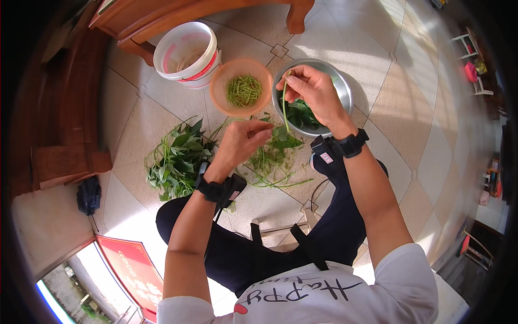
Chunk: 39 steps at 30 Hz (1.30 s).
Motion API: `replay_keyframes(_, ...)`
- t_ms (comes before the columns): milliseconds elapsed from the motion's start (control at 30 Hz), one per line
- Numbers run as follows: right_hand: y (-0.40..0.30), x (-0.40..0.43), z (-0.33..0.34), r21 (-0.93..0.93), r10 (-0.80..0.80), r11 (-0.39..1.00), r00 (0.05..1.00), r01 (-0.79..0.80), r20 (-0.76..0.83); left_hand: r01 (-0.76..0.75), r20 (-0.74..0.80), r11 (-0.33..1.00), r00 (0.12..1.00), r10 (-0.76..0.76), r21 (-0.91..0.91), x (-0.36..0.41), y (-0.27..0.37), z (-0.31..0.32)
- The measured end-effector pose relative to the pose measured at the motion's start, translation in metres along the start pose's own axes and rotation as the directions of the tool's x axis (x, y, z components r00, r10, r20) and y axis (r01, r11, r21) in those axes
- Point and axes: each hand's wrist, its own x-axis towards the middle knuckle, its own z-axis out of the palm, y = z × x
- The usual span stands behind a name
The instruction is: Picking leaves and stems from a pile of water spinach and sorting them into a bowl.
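My right hand (313, 91) pinches the upper end of a thin green stem (285, 106), which hangs down over the near left rim of a steel basin (347, 91) holding green leaves (300, 114). To the left and nearer me, my left hand (247, 139) hovers over loose stem scraps and leaves (269, 156) on the floor; its thumb and fingertips are close together, and whether something thin is between them is unclear. Cut green stems (244, 90) lie in an orange plastic basket (217, 97) beyond it. A heap of leafy stems (180, 156) lies to its left.
A white plastic bucket (162, 60) stands behind the orange basket, near a wooden furniture leg (296, 18). Wooden furniture (64, 158) lines the left side, with a folded umbrella (88, 196) below it. A low stool (279, 233) is between my legs.
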Motion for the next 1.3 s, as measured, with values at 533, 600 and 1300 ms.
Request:
replay_keyframes(533,0.0,-0.004,0.009,-0.006,0.116,0.993,0.989,-0.116,0.088,0.135,0.115,0.989,0.985,-0.127,-0.065,-0.002,0.011,-0.004)
replay_keyframes(600,0.0,-0.005,0.011,-0.009,0.133,0.991,0.983,-0.132,0.129,0.106,0.075,0.987,0.992,-0.097,-0.12,-0.002,0.011,-0.003)
replay_keyframes(1300,0.003,-0.011,0.021,-0.195,0.059,0.981,0.978,-0.019,0.201,0.045,-0.068,0.925,0.995,-0.076,-0.378,0.0,0.006,-0.007)
